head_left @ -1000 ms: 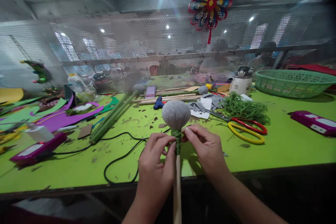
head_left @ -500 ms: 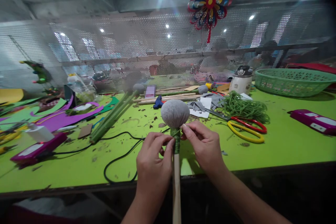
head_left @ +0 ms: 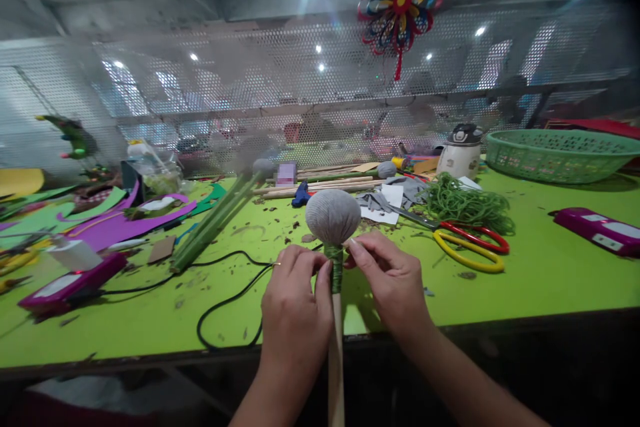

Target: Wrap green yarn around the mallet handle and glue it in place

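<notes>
Perforated screen [head_left: 215,93] behind lime-green table [head_left: 525,267], both hands at grey-headed stick [head_left: 333,217]

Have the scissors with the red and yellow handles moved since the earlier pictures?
No. Judged against the green string behind their handles, the scissors lie in the same place, at the same angle.

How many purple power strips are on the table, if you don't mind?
2. The left power strip, bearing a white plug, is at the table's left; the right power strip is in front of the green basket.
</notes>
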`<action>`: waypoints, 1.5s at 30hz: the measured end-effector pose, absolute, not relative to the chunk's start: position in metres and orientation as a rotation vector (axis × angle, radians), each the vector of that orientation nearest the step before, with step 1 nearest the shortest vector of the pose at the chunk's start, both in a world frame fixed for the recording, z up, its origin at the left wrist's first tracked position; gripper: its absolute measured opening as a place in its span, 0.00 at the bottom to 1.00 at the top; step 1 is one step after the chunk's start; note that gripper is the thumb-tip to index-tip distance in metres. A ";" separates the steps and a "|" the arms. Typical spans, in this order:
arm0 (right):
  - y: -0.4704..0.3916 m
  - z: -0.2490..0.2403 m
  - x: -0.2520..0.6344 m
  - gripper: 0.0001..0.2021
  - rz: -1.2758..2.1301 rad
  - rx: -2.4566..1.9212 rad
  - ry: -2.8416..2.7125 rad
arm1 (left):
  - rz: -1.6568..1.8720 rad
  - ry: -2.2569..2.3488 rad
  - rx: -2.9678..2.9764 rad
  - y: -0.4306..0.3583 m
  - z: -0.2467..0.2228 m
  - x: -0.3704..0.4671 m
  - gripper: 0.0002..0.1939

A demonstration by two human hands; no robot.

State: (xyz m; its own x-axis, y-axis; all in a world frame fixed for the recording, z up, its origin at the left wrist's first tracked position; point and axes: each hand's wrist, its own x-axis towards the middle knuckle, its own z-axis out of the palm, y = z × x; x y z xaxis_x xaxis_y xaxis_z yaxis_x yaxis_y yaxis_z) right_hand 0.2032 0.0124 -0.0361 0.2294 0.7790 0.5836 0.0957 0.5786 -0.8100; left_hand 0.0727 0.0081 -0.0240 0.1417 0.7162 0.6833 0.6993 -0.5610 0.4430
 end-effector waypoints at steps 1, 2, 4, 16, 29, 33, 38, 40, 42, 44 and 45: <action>0.012 -0.036 0.203 0.06 0.562 -0.857 -1.271 | 1.427 1.473 2.370 0.008 -0.025 0.072 0.06; 0.011 -0.036 0.203 0.07 0.565 -0.849 -1.272 | 1.423 1.480 2.368 0.009 -0.025 0.072 0.06; 0.009 -0.037 0.204 0.07 0.589 -0.834 -1.264 | 1.416 1.485 2.328 0.009 -0.028 0.072 0.07; 0.008 -0.052 0.204 0.08 0.898 -0.773 -1.010 | 1.413 1.475 2.053 0.010 -0.032 0.077 0.05; 0.013 -0.055 0.205 0.07 1.080 -0.731 -0.813 | 1.450 1.319 1.589 0.012 -0.039 0.072 0.07; 0.012 -0.055 0.205 0.07 1.132 -0.727 -0.806 | 1.463 1.275 1.421 0.005 -0.036 0.077 0.13; 0.010 -0.046 0.215 0.08 1.294 -0.734 -0.904 | 1.220 0.997 1.288 0.004 -0.035 0.086 0.15; 0.012 -0.038 0.226 0.08 1.426 -0.753 -0.990 | 1.077 0.882 1.213 0.004 -0.034 0.088 0.13; 0.014 -0.027 0.238 0.08 1.510 -0.800 -1.133 | 1.042 0.859 1.150 0.004 -0.034 0.089 0.13; 0.018 -0.013 0.249 0.07 1.494 -0.890 -1.349 | 1.080 0.886 1.112 0.002 -0.034 0.090 0.13; 0.019 -0.005 0.254 0.07 1.456 -0.938 -1.476 | 1.111 0.900 1.107 0.001 -0.034 0.091 0.13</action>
State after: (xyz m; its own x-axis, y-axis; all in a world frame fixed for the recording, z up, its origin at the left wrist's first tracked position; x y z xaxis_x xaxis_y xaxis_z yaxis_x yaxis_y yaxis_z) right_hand 0.2536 0.0193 -0.0051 -0.3680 0.9280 0.0591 -0.0468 0.0450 -0.9979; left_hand 0.0912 0.0007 -0.0344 0.2275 0.9736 -0.0189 -0.2212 0.0706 0.9727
